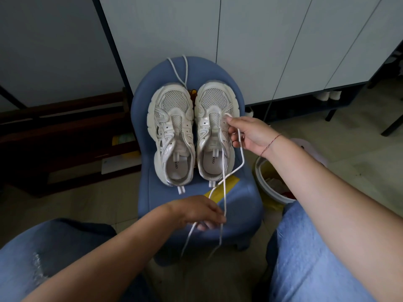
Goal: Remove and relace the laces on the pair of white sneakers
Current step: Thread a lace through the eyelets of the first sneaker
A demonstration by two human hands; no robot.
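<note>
White lace point(241, 153) pinched in right hand point(250, 134) fingers, left hand point(196, 211) fingers.

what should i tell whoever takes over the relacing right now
Right hand: pinches the middle of a white lace at the front eyelets of the right sneaker.
Left hand: holds the two hanging ends of that lace near the front edge of the blue chair.
Left sneaker: beside the right one on the seat, no lace in it. A second lace lies loose behind the toes, over the chair back.
Done: both sneakers look unlaced.
Left: thread the held lace through the right sneaker, then lace the left sneaker with the spare.
</note>
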